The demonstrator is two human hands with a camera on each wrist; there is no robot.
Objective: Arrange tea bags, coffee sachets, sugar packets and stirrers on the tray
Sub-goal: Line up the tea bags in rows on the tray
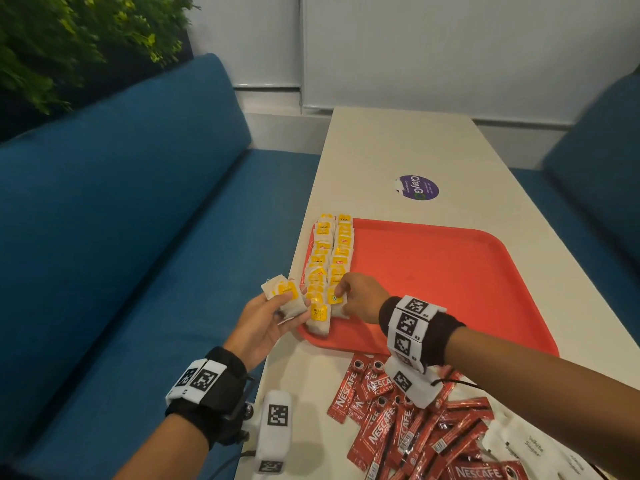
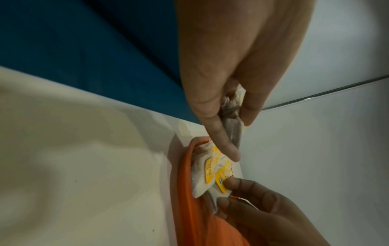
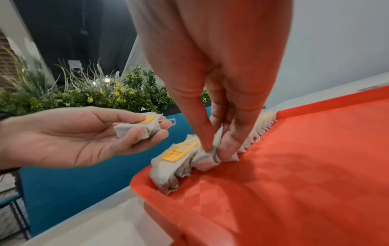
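Two rows of white paper tea bags with yellow tags (image 1: 330, 261) lie overlapping along the edge of the flat red plastic tray (image 1: 450, 282) beneath my fingers, running away from me toward its far corner. My right hand (image 1: 360, 297) is lowered onto the near end of the inner row, thumb and fingers pinching the nearest tea bag of that row (image 3: 207, 158), which rests on the tray floor. My left hand (image 1: 263, 325) is held palm up just beside the tray, off its near corner, thumb pressing a small bundle of white tea bags (image 1: 285, 297) against the curled fingers; in the left wrist view the same bundle (image 2: 231, 116) shows between thumb and forefinger. The tray sits on a long cream surface (image 1: 398, 147), and the part of it under my right forearm is bare. Nearer to me than both hands, below my right wrist, a loose heap of red coffee stick sachets printed Nescafe (image 1: 408, 424) lies on the surface. To the right of that heap are white paper sugar packets (image 1: 530, 445) marked White Sugar. Beyond the tray a round purple sticker (image 1: 417, 187) is fixed to the surface. Blue upholstered bench seats (image 1: 121, 220) flank the surface on either side, with green foliage (image 1: 69, 39) behind the one to my left.
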